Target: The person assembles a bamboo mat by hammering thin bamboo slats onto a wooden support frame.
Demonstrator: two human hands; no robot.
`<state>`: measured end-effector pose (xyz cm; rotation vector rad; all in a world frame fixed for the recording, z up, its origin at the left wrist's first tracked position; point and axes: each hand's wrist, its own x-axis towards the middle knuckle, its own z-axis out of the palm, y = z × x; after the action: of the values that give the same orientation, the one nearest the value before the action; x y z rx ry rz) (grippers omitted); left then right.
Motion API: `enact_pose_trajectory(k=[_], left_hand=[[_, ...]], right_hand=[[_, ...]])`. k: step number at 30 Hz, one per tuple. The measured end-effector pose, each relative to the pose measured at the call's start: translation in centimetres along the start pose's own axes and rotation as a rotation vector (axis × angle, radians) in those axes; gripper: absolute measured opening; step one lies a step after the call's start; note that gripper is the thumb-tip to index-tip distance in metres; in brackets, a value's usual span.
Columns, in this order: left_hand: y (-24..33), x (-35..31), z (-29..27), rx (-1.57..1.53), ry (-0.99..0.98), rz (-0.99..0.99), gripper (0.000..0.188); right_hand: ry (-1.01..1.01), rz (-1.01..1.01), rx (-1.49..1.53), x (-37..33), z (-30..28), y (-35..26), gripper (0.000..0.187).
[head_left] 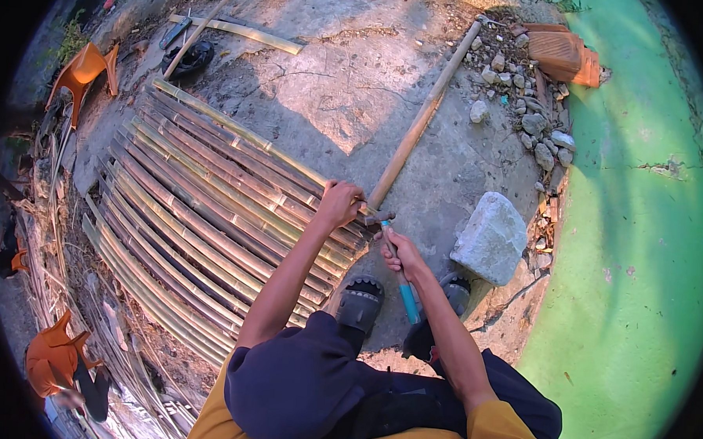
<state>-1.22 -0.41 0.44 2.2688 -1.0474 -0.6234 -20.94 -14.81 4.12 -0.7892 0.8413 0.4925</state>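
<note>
Teal along its handle, a dark-headed hammer (409, 300) was grasped by the right hand (401, 251). The left hand (341, 203) was bent over the right end of a brown split-bamboo slat panel (211, 195), spread on grey ground (317, 112); whether anything was pinched could not be told.

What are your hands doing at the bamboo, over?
Right hand gripping hammer. Left hand at right end of bamboo strips. Big pale stone off right, apart from both hands.

Hammer handle (409, 303): teal. Bamboo slats (203, 206): striped tan, yellow-green, dark brown. Stone block (490, 240): pale grey. Plastic chair (82, 70): orange.
</note>
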Motion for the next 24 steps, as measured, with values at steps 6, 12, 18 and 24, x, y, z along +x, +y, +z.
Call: enact_pose_trajectory(k=[6,12,18,24], left_hand=[[-0.4,-0.6,-0.2,0.007,0.012,-0.001,0.013],[-0.1,0.1,0.0,0.006,0.004,0.012,0.012],[-1.0,-0.6,0.2,0.029,0.031,0.009,0.015],[-0.3,0.1,0.3,0.06,-0.035,-0.024,0.015]], right_hand=[[-0.018,-0.013,0.05,-0.5,0.0,1.2,0.041],[-0.03,-0.038,0.051,0.7,0.6,-0.1,0.04],[-0.032,-0.007,0.065,-1.0,0.6,1.1,0.039],[-0.035,-0.066,0.054,0.1,0.8,0.8,0.041]])
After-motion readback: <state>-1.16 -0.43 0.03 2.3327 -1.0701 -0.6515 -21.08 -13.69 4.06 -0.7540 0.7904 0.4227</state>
